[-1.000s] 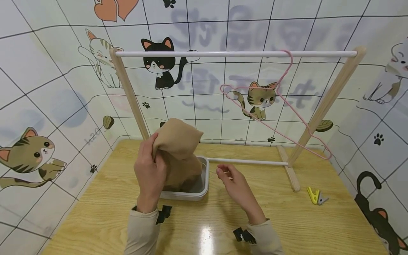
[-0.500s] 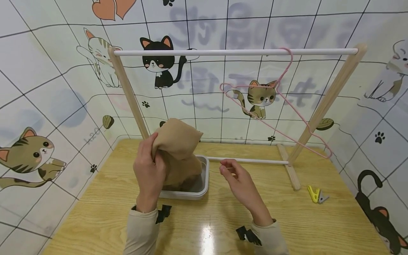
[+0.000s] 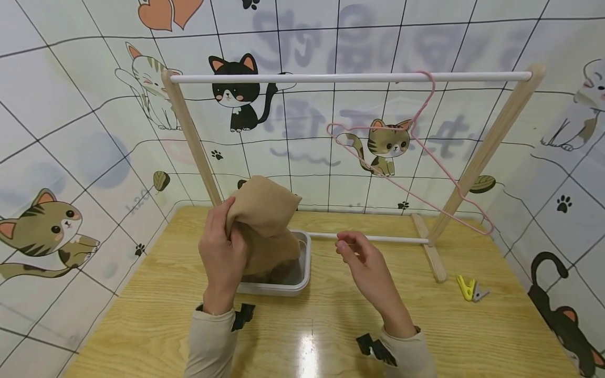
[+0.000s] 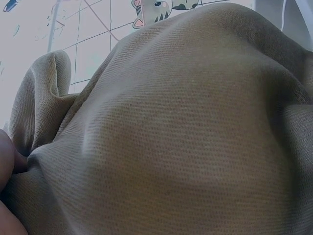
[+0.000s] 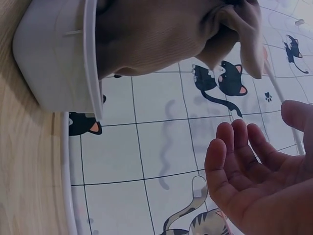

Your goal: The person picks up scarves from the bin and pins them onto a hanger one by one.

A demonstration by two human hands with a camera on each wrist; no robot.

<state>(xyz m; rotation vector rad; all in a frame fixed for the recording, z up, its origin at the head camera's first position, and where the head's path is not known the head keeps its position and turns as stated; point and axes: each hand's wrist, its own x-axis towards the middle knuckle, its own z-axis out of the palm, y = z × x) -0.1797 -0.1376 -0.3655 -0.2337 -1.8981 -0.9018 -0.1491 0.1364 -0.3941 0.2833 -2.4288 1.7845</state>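
A tan cloth (image 3: 267,210) is bunched up, its lower part inside a grey-white plastic basin (image 3: 306,262). My left hand (image 3: 220,251) pinches the cloth's upper left edge between thumb and fingers. In the left wrist view the fabric (image 4: 186,127) fills most of the picture, with fingertips at the left edge. To the right of the basin my right hand (image 3: 371,268) hovers over the table with nothing in it. The right wrist view shows the same right hand (image 5: 259,181) with its fingers loosely bent, apart from the cloth (image 5: 151,39).
Behind the basin stands a drying rack with wooden legs (image 3: 487,152) and a white top rod (image 3: 302,79). A pink hanger (image 3: 411,128) hangs from that rod at the right. Yellow and grey clothespins (image 3: 467,289) lie on the wooden table (image 3: 283,336). Cat-print walls surround the table.
My right hand has moved a little to the right, farther from the basin. The left hand and the cloth stay in place.
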